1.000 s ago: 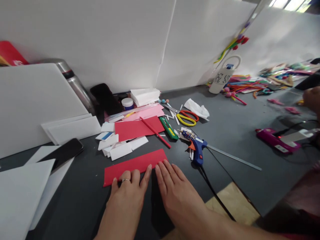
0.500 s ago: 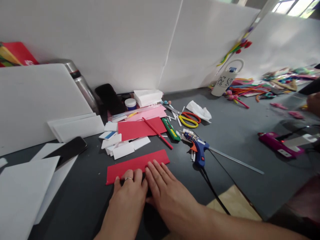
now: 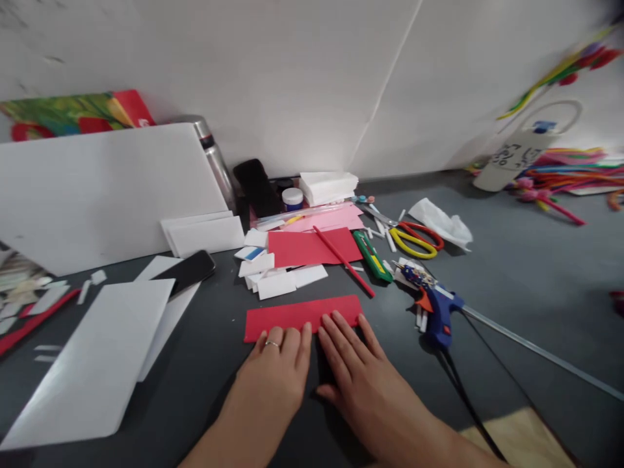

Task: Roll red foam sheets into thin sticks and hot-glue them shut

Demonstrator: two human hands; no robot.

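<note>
A long red paper strip (image 3: 297, 314) lies flat on the dark grey table (image 3: 536, 279), just beyond my fingers. My left hand (image 3: 275, 374), with a ring on one finger, rests palm down with its fingertips on the strip's near edge. My right hand (image 3: 361, 374) lies flat beside it, fingers spread and touching the strip's right half. Neither hand grips anything. Under my palms lies a dark sheet, hard to tell from the table.
Behind the strip lie red paper (image 3: 312, 247), white foam pieces (image 3: 275, 283), a red pencil (image 3: 344, 261), a green cutter (image 3: 373, 257) and scissors (image 3: 414, 239). A blue glue gun (image 3: 439, 312) sits right, its cord running near my right arm. A phone (image 3: 188, 272) rests on white sheets (image 3: 97, 364), left.
The view has swung left, so everything has shifted right in the picture. My hands have drawn closer together on the red strip. The pink device at the right is out of view.
</note>
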